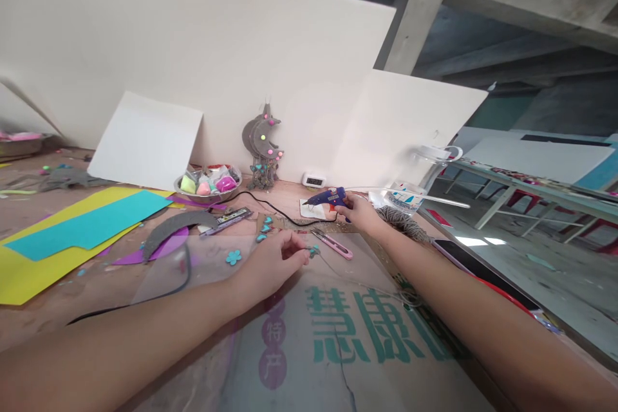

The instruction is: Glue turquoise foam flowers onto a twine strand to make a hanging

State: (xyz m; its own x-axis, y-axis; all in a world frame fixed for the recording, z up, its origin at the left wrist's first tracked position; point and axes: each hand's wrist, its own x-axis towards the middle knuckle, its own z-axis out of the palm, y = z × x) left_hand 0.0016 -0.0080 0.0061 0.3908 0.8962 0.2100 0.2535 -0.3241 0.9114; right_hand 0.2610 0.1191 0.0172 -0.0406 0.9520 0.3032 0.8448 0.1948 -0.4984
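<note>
My right hand is wrapped round the handle of a blue hot glue gun. Its nozzle points left, and a long clear glue stick sticks out behind. Thumb and fingers of my left hand pinch the edge of a small teal flower, from which a thin grey cord trails right across the plastic sheet. Another teal flower lies flat left of that hand. Several teal hearts lie on brown card behind it. A pink utility knife rests between my hands.
At the back stand a bowl of coloured clay, a grey moon ornament and a small clock. Felt sheets cover the left. A clear jug, grey yarn and a phone-like dark slab lie right. The gun's black cable crosses behind.
</note>
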